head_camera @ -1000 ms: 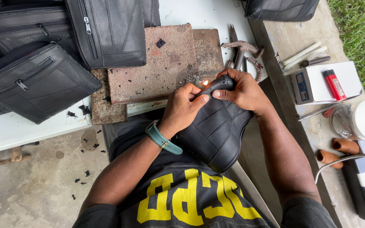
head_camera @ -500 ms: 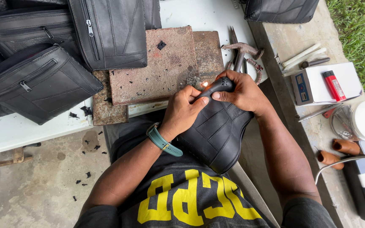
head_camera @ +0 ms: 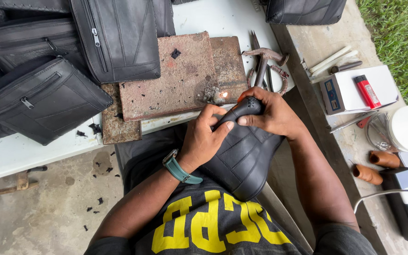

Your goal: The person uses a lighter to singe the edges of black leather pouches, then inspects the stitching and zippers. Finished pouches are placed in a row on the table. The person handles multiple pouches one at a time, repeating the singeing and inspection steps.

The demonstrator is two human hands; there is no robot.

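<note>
Gripping one black pouch, two hands

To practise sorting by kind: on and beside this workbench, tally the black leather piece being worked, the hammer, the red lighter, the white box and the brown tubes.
Black leather piece: 1
Hammer: 1
Red lighter: 1
White box: 1
Brown tubes: 2
Total: 6

Both hands' fingers pinch a black leather piece near a small flame.
</note>
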